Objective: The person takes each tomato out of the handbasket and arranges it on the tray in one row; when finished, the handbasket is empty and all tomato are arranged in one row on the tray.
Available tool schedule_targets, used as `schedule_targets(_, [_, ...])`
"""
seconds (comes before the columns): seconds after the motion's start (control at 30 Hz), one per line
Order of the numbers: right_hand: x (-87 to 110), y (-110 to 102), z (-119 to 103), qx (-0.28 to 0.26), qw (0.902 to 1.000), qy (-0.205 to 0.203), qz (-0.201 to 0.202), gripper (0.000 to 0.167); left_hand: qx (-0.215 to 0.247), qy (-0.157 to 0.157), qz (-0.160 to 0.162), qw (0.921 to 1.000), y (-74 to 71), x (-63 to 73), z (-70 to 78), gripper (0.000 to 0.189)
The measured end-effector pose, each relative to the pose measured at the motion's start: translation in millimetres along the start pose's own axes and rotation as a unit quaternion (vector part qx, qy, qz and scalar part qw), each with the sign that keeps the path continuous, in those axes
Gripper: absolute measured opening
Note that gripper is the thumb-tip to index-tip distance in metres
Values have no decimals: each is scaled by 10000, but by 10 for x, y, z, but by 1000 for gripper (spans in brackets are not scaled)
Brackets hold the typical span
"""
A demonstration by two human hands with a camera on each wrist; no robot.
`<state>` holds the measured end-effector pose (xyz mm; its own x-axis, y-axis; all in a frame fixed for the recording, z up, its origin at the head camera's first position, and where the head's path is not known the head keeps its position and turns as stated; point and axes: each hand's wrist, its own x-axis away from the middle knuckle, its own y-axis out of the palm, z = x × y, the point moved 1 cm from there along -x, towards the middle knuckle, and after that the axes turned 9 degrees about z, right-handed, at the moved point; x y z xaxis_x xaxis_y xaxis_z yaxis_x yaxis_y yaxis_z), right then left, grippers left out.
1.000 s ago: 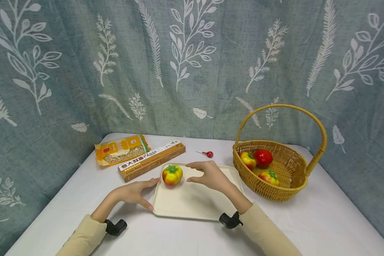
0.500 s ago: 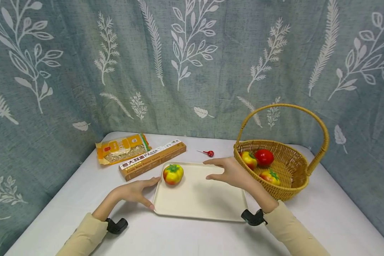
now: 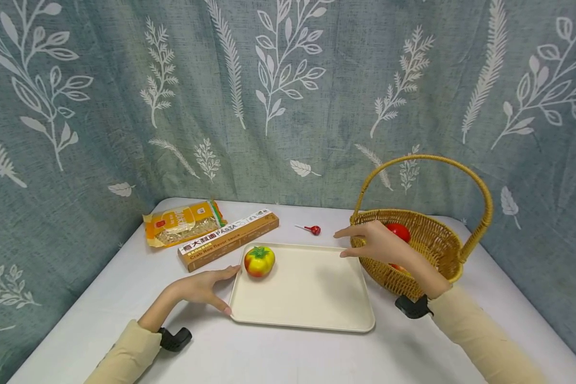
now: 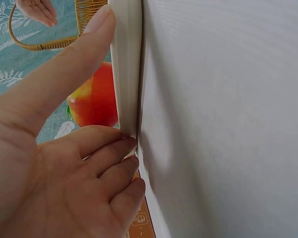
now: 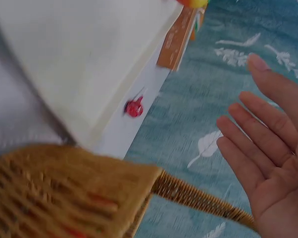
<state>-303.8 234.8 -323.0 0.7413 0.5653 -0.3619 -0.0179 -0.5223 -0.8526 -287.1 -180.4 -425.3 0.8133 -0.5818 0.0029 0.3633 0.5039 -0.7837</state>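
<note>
Tray [image 3: 302, 298] bearing 1 fruit [image 3: 259, 261], left hand [image 3: 202, 288] touching, right hand [image 3: 376, 245] near basket [image 3: 384, 276]

Warm colours on white and blue-green

Your worktop [image 3: 288, 354] is plain white, your tray [image 3: 302, 296] cream, your sleeves [image 3: 130, 346] beige. Before you, the curtain [image 3: 341, 112] carries white leaf sprigs on blue-green. You see a fruit [image 3: 259, 262] blending yellow and red under a green crown, a golden-brown woven basket [image 3: 386, 280], a red lollipop [image 3: 315, 230], a brown-and-white box [image 3: 235, 244] and an orange packet [image 3: 182, 221].

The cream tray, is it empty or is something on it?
Not empty: in the head view, a yellow-and-red tomato sits on the cream tray near its far left corner.
</note>
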Motion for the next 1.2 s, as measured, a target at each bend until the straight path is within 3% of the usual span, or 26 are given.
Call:
schedule_targets(0.13, [12, -122, 127, 91, 9999, 22, -128, 40, -25, -14, 8, 10000, 0, 1, -1, 103])
schedule_targets(0.5, [43, -355, 519, 199, 9970, 619, -412, 42, -40, -28, 17, 10000, 11, 14, 11, 103])
schedule_targets(0.7, [58, -497, 731, 426, 9946, 870, -363, 45, -10, -83, 17, 10000, 3, 13, 18, 104])
schedule_targets(0.97, [72, -571, 963, 576, 9932, 901, -460, 47, -44, -151, -10, 9999, 4, -7, -1, 104])
schedule_targets(1.2, [59, -622, 1100, 680, 9886, 1184, -633, 44, 23, -136, -13, 9999, 2, -14, -10, 104])
